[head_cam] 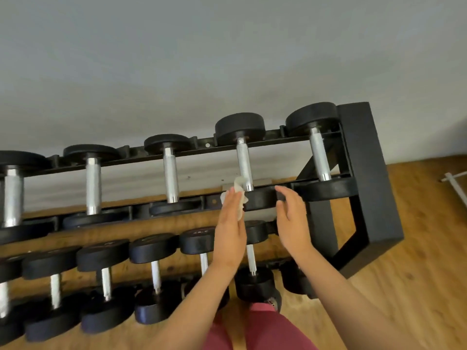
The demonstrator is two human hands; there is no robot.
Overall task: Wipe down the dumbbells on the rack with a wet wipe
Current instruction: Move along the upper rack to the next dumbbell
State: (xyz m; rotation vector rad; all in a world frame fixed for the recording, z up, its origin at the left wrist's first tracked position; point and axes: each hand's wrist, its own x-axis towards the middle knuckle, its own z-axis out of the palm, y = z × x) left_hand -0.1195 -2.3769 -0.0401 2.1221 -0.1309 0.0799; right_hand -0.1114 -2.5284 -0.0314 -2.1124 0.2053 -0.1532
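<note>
A black two-tier rack [369, 173] holds several black dumbbells with chrome handles. My left hand [231, 223] holds a white wet wipe [238, 195] against the left side of the near head of the second dumbbell from the right [243, 160] on the top tier; its fingers look straight. My right hand [293, 218] is open, fingers straight, at the right side of that same head [262, 202], close to or touching it. The lower tier's dumbbells [151, 248] sit below, partly hidden by my forearms.
A grey wall rises behind the rack. The floor [417, 261] is wood. The rack's thick black end frame stands just right of my right hand. A white object [454, 185] lies on the floor at far right. My red-clad legs show at the bottom.
</note>
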